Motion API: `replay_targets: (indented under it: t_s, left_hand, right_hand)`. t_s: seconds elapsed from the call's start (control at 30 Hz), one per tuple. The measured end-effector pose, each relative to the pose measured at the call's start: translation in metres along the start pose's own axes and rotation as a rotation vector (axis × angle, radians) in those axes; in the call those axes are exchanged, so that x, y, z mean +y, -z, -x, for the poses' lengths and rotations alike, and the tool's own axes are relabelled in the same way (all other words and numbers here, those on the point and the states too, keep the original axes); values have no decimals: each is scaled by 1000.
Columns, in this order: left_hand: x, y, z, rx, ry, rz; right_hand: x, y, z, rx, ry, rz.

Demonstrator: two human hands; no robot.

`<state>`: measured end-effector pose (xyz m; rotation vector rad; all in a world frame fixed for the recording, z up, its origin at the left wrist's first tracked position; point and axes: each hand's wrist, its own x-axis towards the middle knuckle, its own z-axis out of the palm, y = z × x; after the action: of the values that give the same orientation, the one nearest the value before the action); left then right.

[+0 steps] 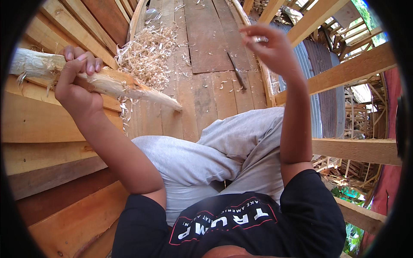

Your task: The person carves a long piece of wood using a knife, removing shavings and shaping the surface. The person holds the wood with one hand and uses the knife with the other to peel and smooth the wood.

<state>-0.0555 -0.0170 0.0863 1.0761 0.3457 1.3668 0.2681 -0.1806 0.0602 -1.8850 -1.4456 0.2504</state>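
Note:
My left hand (pixel 79 81) is wrapped round a thick, pale wooden pole (pixel 120 82), at the left. The pole slants down toward the right, its surface roughly shaved, and narrows to a tapered end above the floorboards. My right hand (pixel 271 47) is raised at the upper right, with a ring on one finger. Its fingers are loosely bent and apart, slightly blurred, and nothing shows in them. On the planks to the left of that hand lies a knife (pixel 236 71) with a long dark blade.
Curled wood shavings (pixel 148 56) are heaped beyond the pole. A clear plastic item (pixel 152 16) lies at the far end. Stacked planks (pixel 43 122) rise along the left. Wooden rails (pixel 344 71) and corrugated metal sheets (pixel 329 86) border the right. My legs (pixel 193 159) are folded in front.

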Motion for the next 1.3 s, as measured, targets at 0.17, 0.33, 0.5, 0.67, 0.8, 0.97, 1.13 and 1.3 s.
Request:
replay_targets:
  t_s: [0.17,0.33,0.5,0.67,0.8,0.97,1.13,1.3]
  left_hand:
    - [-1,4,-1,-11,-5,-23]
    - [-2,9,-3,-41,1,-7]
    - [0,3,0,-14,8,-10]
    - [0,5,0,-2,-8,-9]
    - [1,8,0,22,-15,-22]
    - [0,14,-1,31,-13,-6]
    - [2,13,-2,35,-9,-20]
    - [0,22,-5,35,-19,-6]
  right_hand:
    - [126,-108,14,-620,-497,516]
    - [165,-150,29,-559,-497,630]
    - [189,-175,40,-411,-484,610]
    - [188,-173,37,-307,-529,509]
    - [184,-168,33,-316,-519,549]
    - [189,-166,29,-254,-564,548]
    - [212,-177,27,-131,-586,499]
    - [218,-190,23,-224,-365,480]
